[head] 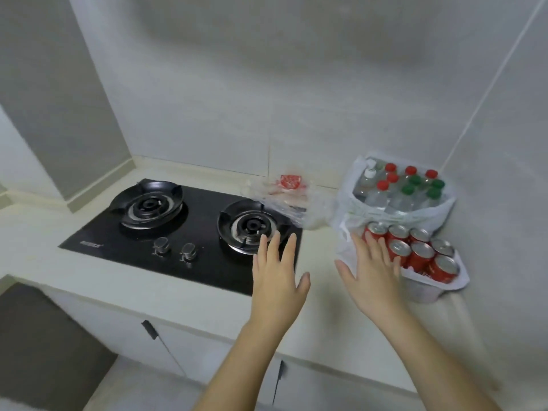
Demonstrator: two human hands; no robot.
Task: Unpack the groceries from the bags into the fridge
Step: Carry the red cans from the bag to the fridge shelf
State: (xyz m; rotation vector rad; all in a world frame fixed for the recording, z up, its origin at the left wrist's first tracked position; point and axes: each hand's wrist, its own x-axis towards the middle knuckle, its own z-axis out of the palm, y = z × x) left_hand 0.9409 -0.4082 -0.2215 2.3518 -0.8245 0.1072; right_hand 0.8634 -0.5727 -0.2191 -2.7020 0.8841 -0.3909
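Two bare forearms reach in from the bottom edge in the head view, both palms down and extended over the counter [148, 286].

Left hand [277, 280]: fingers straight and slightly spread, thumb out to the right, holding nothing. It hovers over the front right corner of the black gas hob [178, 232], with its fingertips at the rim of the right burner [252, 225]. Contact with the hob can't be told.

Right hand [370, 277]: also flat and spread wide, thumb out to the left, gripping nothing. Its fingertips overlap the near left side of the red cans [421, 253] and the crumpled white plastic beside them – touching or just above, can't tell.

The cans stand upright in a tight block inside a low white bag [430, 289] at the right end of the counter, near the wall. Just behind them a taller white bag [347, 203] stands open and holds clear bottles [400, 197] with red, green and white caps.

A clear plastic bag [289, 197] with a red print lies between the hob and the bottle bag, and its edge drapes onto the right burner. Its contents are blurred.

Two metal knobs [175, 249] sit at the hob's front. White cabinet doors [133, 330] with dark handles run below the counter.
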